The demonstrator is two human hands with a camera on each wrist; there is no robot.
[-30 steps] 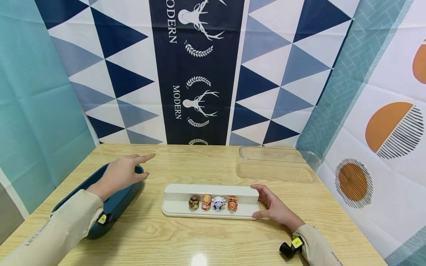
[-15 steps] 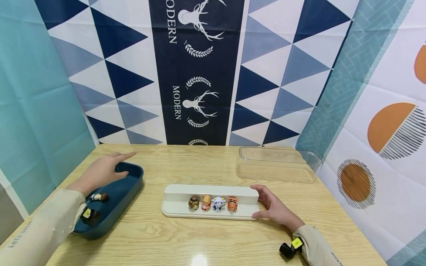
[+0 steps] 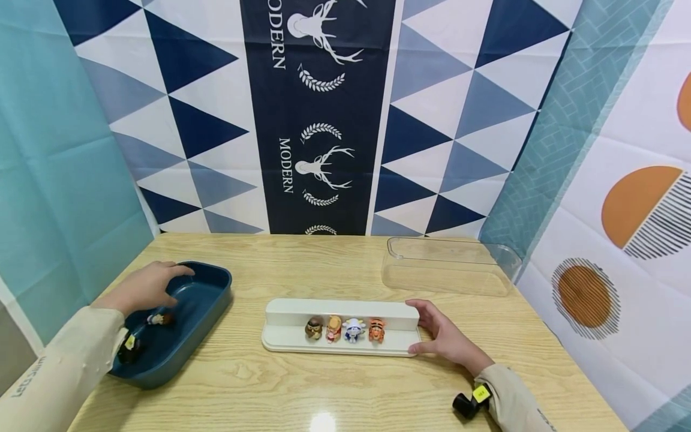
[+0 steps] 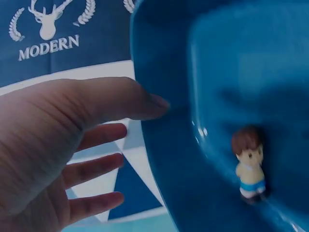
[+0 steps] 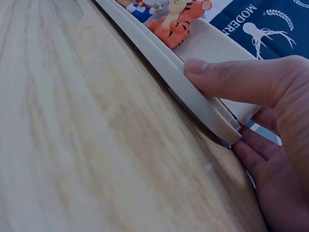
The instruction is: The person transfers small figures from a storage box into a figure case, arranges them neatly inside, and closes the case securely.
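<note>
My left hand (image 3: 141, 288) hovers over the blue bin (image 3: 207, 327), fingers apart and nothing held. Inside the bin, near that hand, lies a small figurine (image 4: 250, 164) with brown hair, a cream top and blue shorts. My right hand (image 3: 445, 337) grips the right end of a white stepped display stand (image 3: 291, 341), its thumb on the front edge and its other fingers round the end. On the stand's lower step sit an owl figurine (image 3: 314, 328), a figurine in yellow and red (image 3: 334, 329), a white and blue horned figurine (image 3: 353, 330) and an orange tiger figurine (image 3: 376, 330).
A clear plastic cover (image 3: 448, 273) stands at the back right of the wooden table (image 3: 281, 396). Patterned cloths (image 3: 318, 120) hang behind the table and along both sides.
My left hand has moved left and back over the blue bin, bringing the brown-haired figurine into sight. My right hand and the stand have stayed in place.
</note>
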